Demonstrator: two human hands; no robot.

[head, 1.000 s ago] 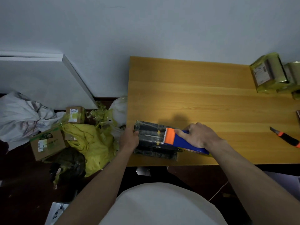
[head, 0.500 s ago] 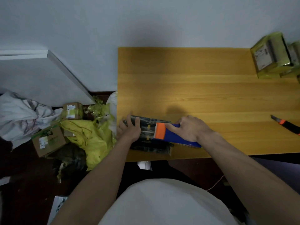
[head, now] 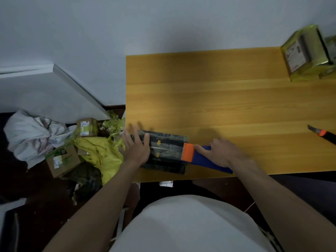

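dark plastic-wrapped package lies at the near left corner of the desk, its long side running along the front edge. left hand rests flat on the package's left end, fingers straight and spread, pressing down and not curled round it. right hand grips a blue-handled tool, fingers wrapped about the handle with the forefinger laid along it; the tool's orange head touches the package's right end. well apart on the right, a utility knife lies on the desk, and a yellow-wrapped parcel stands at the far right corner. on the floor left of the desk sit two cardboard boxes, crumpled yellow wrap and a white bag.
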